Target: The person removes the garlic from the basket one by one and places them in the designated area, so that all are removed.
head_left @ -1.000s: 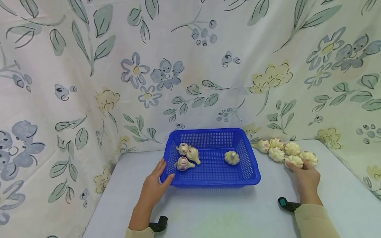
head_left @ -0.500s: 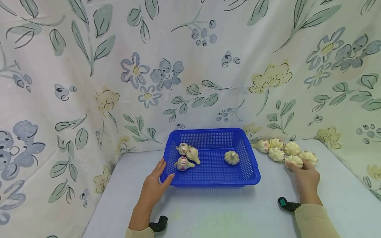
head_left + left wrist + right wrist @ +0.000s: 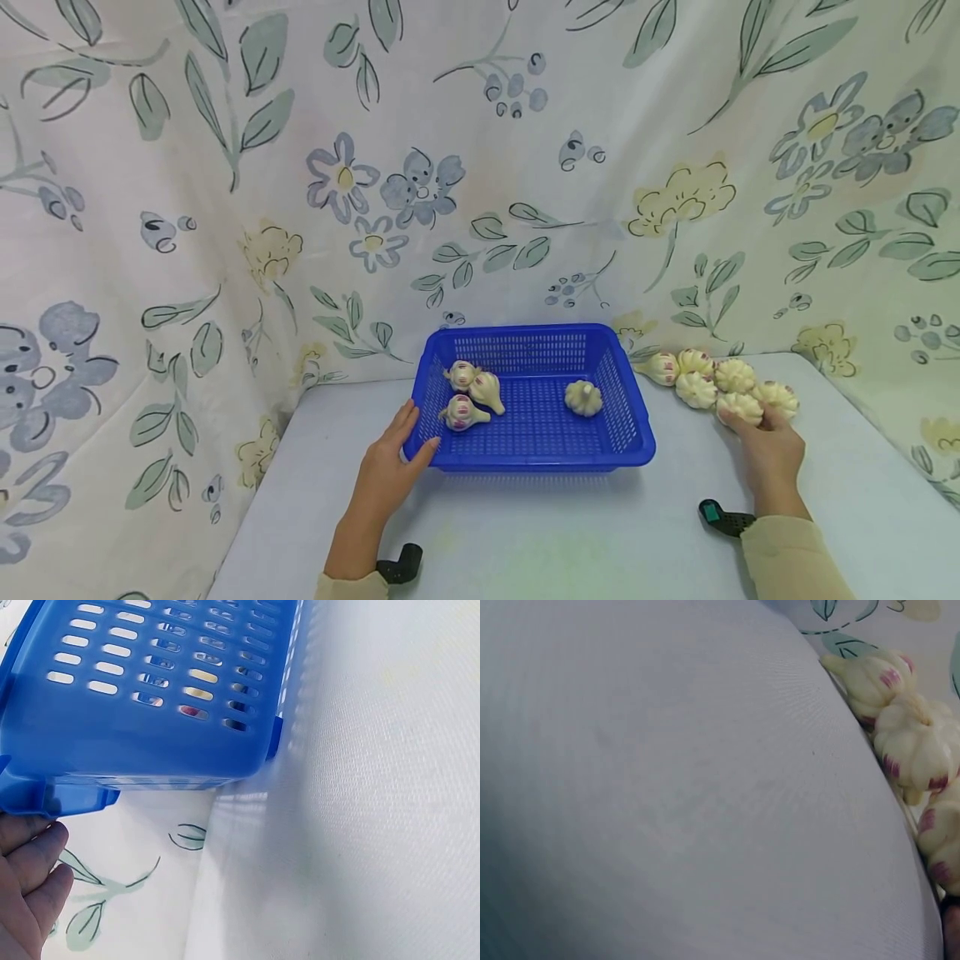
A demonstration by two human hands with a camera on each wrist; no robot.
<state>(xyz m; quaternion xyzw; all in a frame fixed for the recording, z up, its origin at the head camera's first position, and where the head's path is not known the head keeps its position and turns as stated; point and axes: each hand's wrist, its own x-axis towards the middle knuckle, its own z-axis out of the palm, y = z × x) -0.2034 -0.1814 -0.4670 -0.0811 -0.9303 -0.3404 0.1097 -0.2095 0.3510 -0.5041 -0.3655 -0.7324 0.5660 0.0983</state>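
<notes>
In the head view my left hand (image 3: 386, 471) rests at the near left corner of a blue plastic basket (image 3: 525, 460), fingers along its left side and thumb at the front rim. The left wrist view has those fingers (image 3: 37, 859) touching beneath the rim. My right hand (image 3: 776, 458) pinches a garlic bulb (image 3: 738, 406) at the front of a cluster on the right; whether it is lifted I cannot tell. Inside the basket, garlic bulbs (image 3: 461, 412) lie grouped at left, and a single garlic bulb (image 3: 583, 398) sits at right.
More garlic bulbs (image 3: 696, 389) lie close together on the white table (image 3: 525, 533), right of the basket. A floral curtain (image 3: 480, 167) hangs behind. Black devices stick out by both wrists, the right device (image 3: 723, 518) and the left device (image 3: 401, 565).
</notes>
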